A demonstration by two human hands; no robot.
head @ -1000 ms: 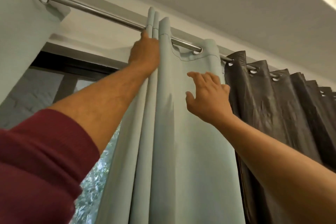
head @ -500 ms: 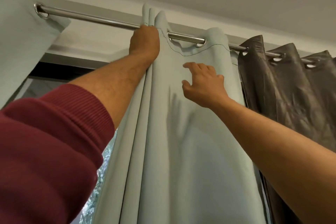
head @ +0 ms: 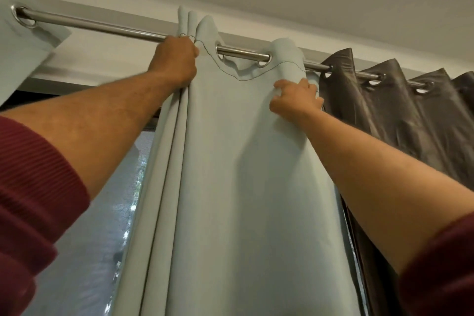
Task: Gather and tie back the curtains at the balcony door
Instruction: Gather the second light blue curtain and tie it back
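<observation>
The left grip [head: 177, 59] is clamped on the bunched folds of the pale blue curtain [head: 230, 187], just below the curtain rod [head: 102, 27]. The right grip [head: 295, 100] is pinched on the same curtain's flat panel, below the rod and well to the right of the left grip, close beside the dark grey curtain [head: 397, 115]. Between the two grips a slack span of cloth is hung from two eyelets [head: 265, 59], with a length of bare rod shown between them. The curtain's long axis is hung straight down from the rod; the rod itself is run left to right, sloping down to the right in this view. The ungathered cloth is thus laid to the right of the left grip, along the rod, and is nearer the right grip. The coming move is judged to be a slide along the rod that closes this span. A second pale panel [head: 23, 46] is hung at the rod's left end.
</observation>
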